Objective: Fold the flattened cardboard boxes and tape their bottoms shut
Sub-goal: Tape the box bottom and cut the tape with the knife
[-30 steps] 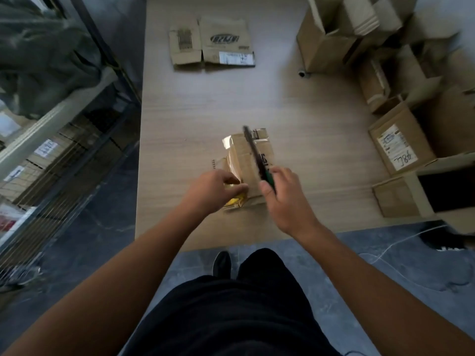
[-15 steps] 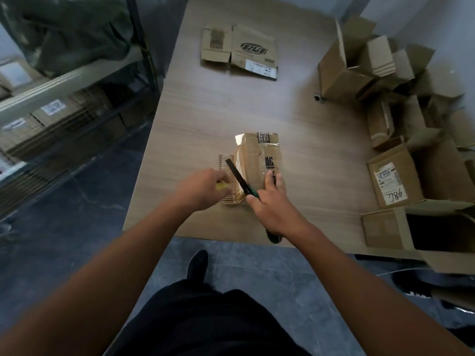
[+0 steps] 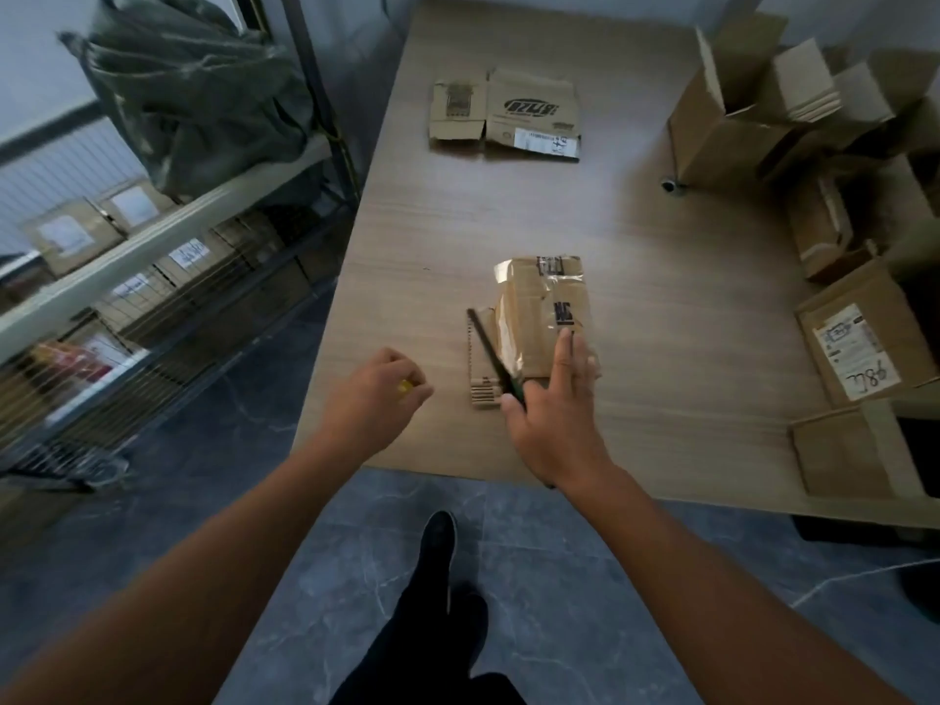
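Setting: wooden table (image 3: 661, 323) over a grey tiled floor (image 3: 559, 577), metal shelf (image 3: 168, 231) at the left.
Right fingers (image 3: 564, 358): straight and close together, lying flat on the near end of the box (image 3: 539, 307).
Right hand (image 3: 552, 424): thumb clamps a knife (image 3: 491, 351) against the palm. The dark blade slants up and left past the box's left edge, and the butt pokes out under the wrist.
Left fingers (image 3: 419, 396): curled in, pinching a small yellow bit (image 3: 405, 386); what it is cannot be told.
Left hand (image 3: 374, 399): over the table's near-left edge, left of the box and apart from it.
Box: folded up, glossy tape (image 3: 508, 323) across its top face, standing mid-table near the front edge.
Flat box (image 3: 529, 111): unfolded, lying at the table's far side, white label on it.
Open boxes (image 3: 722, 129): clustered along the table's right side, flaps up.
Labelled box (image 3: 859, 343): at the right edge, white sticker facing up.
Shelf load: cartons (image 3: 66, 236) on the tiers, green bag (image 3: 198, 89) on top.
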Demonstrator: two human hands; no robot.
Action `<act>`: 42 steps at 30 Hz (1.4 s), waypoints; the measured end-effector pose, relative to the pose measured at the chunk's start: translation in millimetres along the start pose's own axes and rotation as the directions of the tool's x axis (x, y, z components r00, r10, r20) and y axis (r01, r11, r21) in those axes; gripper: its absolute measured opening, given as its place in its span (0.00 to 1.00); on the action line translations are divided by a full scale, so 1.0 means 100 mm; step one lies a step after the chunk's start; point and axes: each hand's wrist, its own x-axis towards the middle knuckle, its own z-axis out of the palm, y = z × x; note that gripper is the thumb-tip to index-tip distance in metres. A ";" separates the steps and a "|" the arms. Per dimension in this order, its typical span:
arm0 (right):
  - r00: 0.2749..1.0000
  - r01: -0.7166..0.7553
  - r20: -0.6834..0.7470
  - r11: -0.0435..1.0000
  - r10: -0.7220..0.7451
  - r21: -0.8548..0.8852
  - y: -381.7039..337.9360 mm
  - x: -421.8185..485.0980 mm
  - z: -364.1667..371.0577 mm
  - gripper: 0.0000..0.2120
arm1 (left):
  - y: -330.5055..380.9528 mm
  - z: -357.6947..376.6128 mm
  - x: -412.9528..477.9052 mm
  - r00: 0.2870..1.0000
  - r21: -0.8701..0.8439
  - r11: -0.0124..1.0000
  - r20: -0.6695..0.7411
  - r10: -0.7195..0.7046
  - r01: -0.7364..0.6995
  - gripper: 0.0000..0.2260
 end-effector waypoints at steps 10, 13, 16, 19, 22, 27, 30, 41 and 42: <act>0.930 0.066 -0.363 0.998 -0.054 0.020 -0.39 -0.35 0.51 0.23 | -0.94 0.23 -0.44 0.972 0.452 0.861 0.117 0.202 -0.234 0.15; 0.956 0.086 -0.276 0.995 -0.097 -0.053 -0.47 -0.27 0.55 0.21 | -1.06 0.39 -0.38 0.976 0.390 0.896 0.044 0.213 -0.213 0.14; 0.990 0.091 -0.089 0.981 -0.107 -0.169 -0.56 -0.13 0.47 0.21 | -1.20 0.52 -0.23 0.972 0.308 0.929 -0.041 0.230 -0.207 0.15; 0.996 0.082 -0.021 0.969 -0.090 -0.231 -0.55 -0.04 0.42 0.19 | -1.25 0.56 -0.06 0.959 0.264 0.938 -0.110 0.262 -0.226 0.08; 0.996 0.059 -0.050 0.971 -0.072 -0.234 -0.47 0.00 0.38 0.18 | -1.33 0.54 0.06 0.939 0.244 0.922 -0.092 0.332 -0.302 0.06; 0.928 -0.036 -0.366 0.961 -0.069 -0.274 -0.51 -0.24 0.60 0.16 | -1.31 0.49 0.09 0.946 0.222 0.929 -0.066 0.317 -0.296 0.07; 0.864 -0.039 -0.495 0.966 -0.096 -0.256 -0.63 -0.52 0.94 0.16 | -1.26 0.48 0.11 0.962 0.203 0.945 -0.042 0.270 -0.256 0.10; 0.945 -0.230 -0.224 0.971 0.237 0.058 -1.08 0.27 1.52 0.19 | -1.17 0.47 0.15 0.995 0.086 0.994 -0.066 0.071 -0.066 0.23; 0.940 -0.249 -0.221 0.966 0.259 0.070 -1.10 0.35 1.56 0.19 | -1.18 0.47 0.16 0.995 0.080 0.995 -0.073 0.070 -0.064 0.23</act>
